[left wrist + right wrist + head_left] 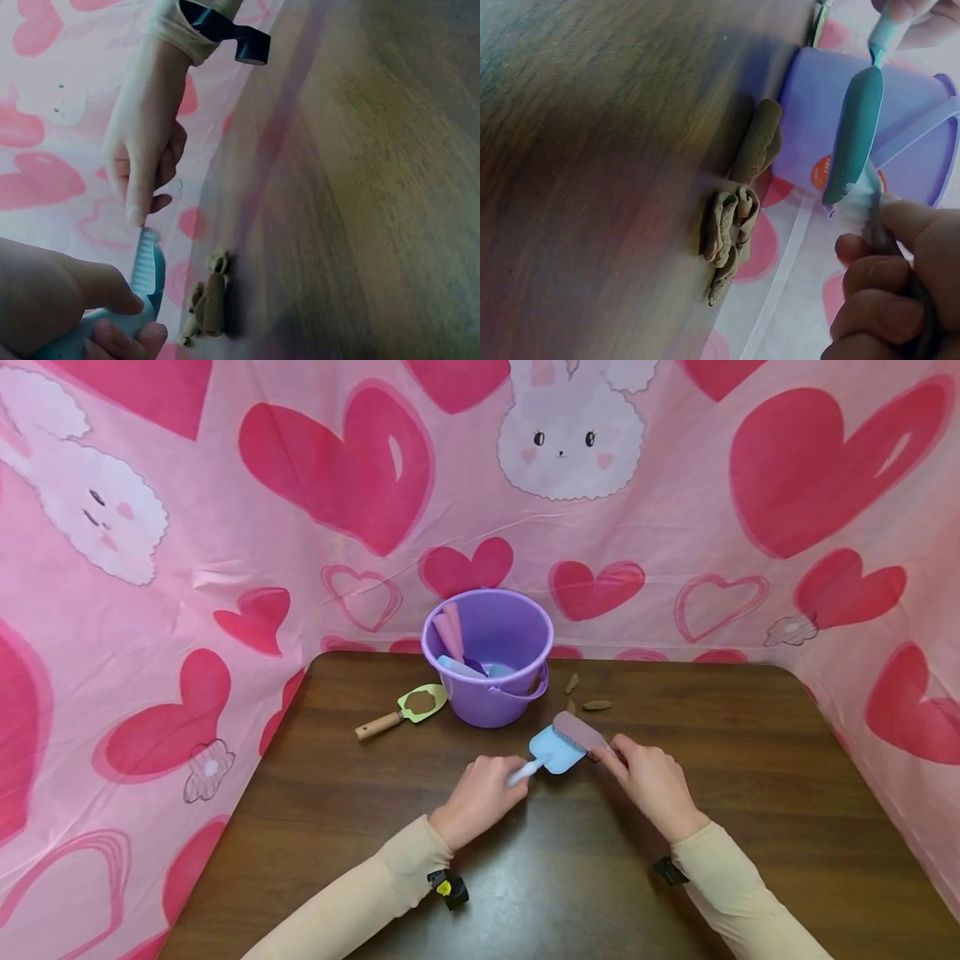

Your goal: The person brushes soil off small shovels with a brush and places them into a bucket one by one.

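My left hand (pixel 483 797) grips the handle of a small light-blue shovel (pixel 557 750), blade held above the table. In my right hand (pixel 660 787) is a small mauve brush (pixel 581 732), its pale bristles against the blade. The right wrist view shows the blade (pixel 855 135) edge-on and the bristles (pixel 855 202) touching its end. Below the tools lie several brown lumps, like clay or sand, partly hidden in the head view; one lump (pixel 214 304) shows in the left wrist view, another (pixel 757 142) in the right wrist view.
A purple bucket (pixel 495 700) stands behind the tools, holding pink and blue items. Left of it lies a green trowel (pixel 435 703) with a wooden handle and brown material on its blade. More brown pieces (pixel 597 705) lie right of the bucket. A pink heart-patterned cloth (pixel 480 510) hangs behind the table.
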Demonstrator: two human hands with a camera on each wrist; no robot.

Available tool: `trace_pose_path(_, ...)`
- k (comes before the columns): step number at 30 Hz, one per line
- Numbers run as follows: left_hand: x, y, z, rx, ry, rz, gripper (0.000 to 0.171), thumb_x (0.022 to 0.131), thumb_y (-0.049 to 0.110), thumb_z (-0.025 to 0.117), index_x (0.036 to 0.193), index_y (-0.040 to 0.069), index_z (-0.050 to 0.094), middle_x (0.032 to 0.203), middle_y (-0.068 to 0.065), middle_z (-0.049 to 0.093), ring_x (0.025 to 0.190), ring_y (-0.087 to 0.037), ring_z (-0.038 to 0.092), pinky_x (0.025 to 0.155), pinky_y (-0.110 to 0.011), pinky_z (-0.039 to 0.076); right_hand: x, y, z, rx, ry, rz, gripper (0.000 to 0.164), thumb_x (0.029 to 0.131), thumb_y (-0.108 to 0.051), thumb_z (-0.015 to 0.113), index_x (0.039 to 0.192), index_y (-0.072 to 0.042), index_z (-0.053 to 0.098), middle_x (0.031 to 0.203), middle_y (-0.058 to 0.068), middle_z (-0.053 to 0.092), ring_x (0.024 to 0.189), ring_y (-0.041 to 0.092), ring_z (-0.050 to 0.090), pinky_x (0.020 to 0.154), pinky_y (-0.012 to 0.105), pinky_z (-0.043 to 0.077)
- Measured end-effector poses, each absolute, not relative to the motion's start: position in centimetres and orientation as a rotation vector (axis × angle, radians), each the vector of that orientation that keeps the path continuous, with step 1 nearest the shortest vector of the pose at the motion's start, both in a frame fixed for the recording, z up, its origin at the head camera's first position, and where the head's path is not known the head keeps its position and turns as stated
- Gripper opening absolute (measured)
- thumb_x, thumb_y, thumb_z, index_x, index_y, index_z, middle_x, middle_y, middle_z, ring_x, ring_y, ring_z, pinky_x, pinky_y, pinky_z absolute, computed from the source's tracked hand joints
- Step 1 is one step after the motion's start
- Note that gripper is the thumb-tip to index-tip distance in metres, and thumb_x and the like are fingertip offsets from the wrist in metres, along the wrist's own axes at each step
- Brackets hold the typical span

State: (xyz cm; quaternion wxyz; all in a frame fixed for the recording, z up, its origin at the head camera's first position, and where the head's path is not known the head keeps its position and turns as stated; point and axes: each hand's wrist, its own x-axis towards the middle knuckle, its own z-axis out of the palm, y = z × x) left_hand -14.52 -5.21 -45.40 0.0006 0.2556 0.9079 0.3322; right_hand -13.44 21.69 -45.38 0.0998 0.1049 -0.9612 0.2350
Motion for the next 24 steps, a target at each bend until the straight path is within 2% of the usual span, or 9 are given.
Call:
trace_pose_path(4, -14.6, -5.1, -45.4, 0.812, 2.87, 1.039, 0.004, 0.091, 0.008, 0.07, 0.089, 0.011, 0.071, 0.068, 0.005, 0.055, 0.058, -0.01, 0.048, 0.053, -0.026, 0.043, -13.4, 21.2, -45.2, 0.375, -2.842, 0.727, 0.025, 0.097, -0.026, 0.076, 0.083, -0.016, 0.057, 0.061, -0.006, 0.039, 0.052, 0.011, 0.038, 0.048, 0.029, 0.03)
trace_pose_path(11, -14.6, -5.1, -45.1, 0.783, 2.869, 1.049, 0.005, 0.091, 0.007, 0.07, 0.094, 0.01, 0.073, 0.072, 0.004, 0.059, 0.06, -0.011, 0.052, 0.056, -0.027, 0.045, -13.3, 20.7, -45.5, 0.499, -2.857, 0.758, 0.025, 0.095, -0.026, 0.077, 0.083, -0.02, 0.056, 0.062, -0.01, 0.037, 0.054, 0.008, 0.038, 0.05, 0.028, 0.032)
trace_pose_path(21, -14.5, -5.2, -45.2, 0.805, 2.85, 1.047, 0.012, 0.093, 0.01, 0.071, 0.103, 0.009, 0.077, 0.08, 0.002, 0.068, 0.061, -0.008, 0.054, 0.056, -0.024, 0.046, -13.5, 22.0, -45.5, 0.275, -2.876, 0.751, 0.027, 0.101, -0.028, 0.069, 0.085, -0.011, 0.058, 0.061, -0.003, 0.04, 0.053, 0.014, 0.04, 0.048, 0.031, 0.032)
trace_pose_path(24, -14.5, -5.1, -45.1, 0.818, 2.858, 1.054, 0.014, 0.093, 0.01, 0.072, 0.106, 0.009, 0.077, 0.082, 0.001, 0.07, 0.063, -0.008, 0.056, 0.058, -0.024, 0.048, -13.6, 22.4, -45.4, 0.152, -2.883, 0.808, 0.03, 0.104, -0.033, 0.064, 0.091, -0.006, 0.059, 0.063, 0.0, 0.044, 0.054, 0.017, 0.043, 0.049, 0.034, 0.035)
